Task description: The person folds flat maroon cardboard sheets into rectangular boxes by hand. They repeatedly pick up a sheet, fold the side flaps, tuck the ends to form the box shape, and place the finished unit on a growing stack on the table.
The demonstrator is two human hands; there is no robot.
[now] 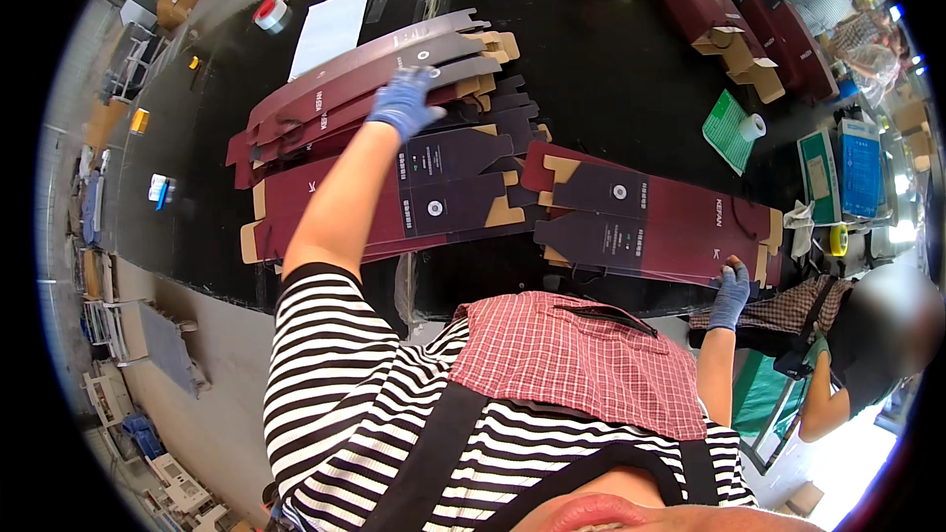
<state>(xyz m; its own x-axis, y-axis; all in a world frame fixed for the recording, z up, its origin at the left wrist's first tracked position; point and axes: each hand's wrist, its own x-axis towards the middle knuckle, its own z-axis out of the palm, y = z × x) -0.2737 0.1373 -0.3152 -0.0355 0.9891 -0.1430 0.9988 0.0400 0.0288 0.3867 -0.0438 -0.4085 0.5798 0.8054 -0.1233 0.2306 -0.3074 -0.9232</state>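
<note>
My left hand (pixel 406 101), in a blue glove, reaches out over a fanned stack of flat maroon cardboard box blanks (pixel 335 89) on the black table (pixel 591 69) and rests on the top blanks. My right hand (pixel 730 293), also gloved in blue, grips the near right edge of another flat maroon blank (pixel 650 222) that lies across the table's near side. More flat blanks (pixel 434 202) lie beneath my left forearm.
A white sheet (pixel 328 30) and a tape roll (pixel 271 12) lie at the far left. A green pad with a white roll (pixel 734 128) sits to the right. Folded maroon boxes (pixel 734 20) stand far right, where another person works. A person stands at my right.
</note>
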